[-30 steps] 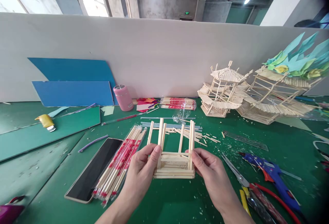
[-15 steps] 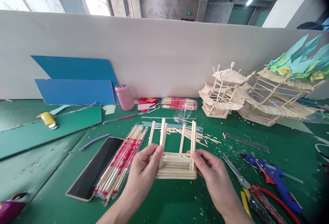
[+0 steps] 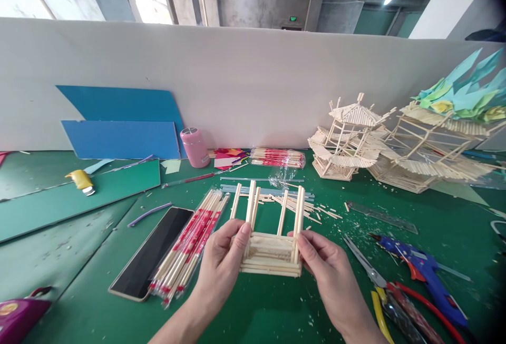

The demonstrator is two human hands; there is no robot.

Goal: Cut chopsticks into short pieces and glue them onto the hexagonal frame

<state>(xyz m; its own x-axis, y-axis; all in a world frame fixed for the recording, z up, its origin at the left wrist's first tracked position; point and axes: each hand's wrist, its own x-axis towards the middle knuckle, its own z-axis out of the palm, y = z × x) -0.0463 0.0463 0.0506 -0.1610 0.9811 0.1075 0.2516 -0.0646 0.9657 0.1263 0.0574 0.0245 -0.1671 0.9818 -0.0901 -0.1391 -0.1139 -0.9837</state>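
Note:
Between my hands is a small wooden stick frame (image 3: 272,268), with a low box-like base and several upright posts. My left hand (image 3: 226,252) pinches its left front post between thumb and fingers. At the opposite corner, my right hand (image 3: 322,257) grips the right front post the same way. The frame is held over the green table, its posts pointing up and away from me. Left of my left hand lie plastic-wrapped chopsticks (image 3: 193,244) with red bands. Scissors (image 3: 367,265) and a blue glue gun (image 3: 422,270) lie right of my right hand.
A phone (image 3: 152,254) lies beside the chopsticks. Loose cut sticks (image 3: 294,207) and glue sticks (image 3: 237,190) are behind the frame. Stick pavilion models (image 3: 348,144) stand at the back right. A pink bottle (image 3: 194,148), a yellow cutter (image 3: 81,181) and blue boards (image 3: 122,138) are to the left.
The view has shifted slightly, so the table things appear a little farther right. Both hands keep their hold on the frame, which has tilted very slightly.

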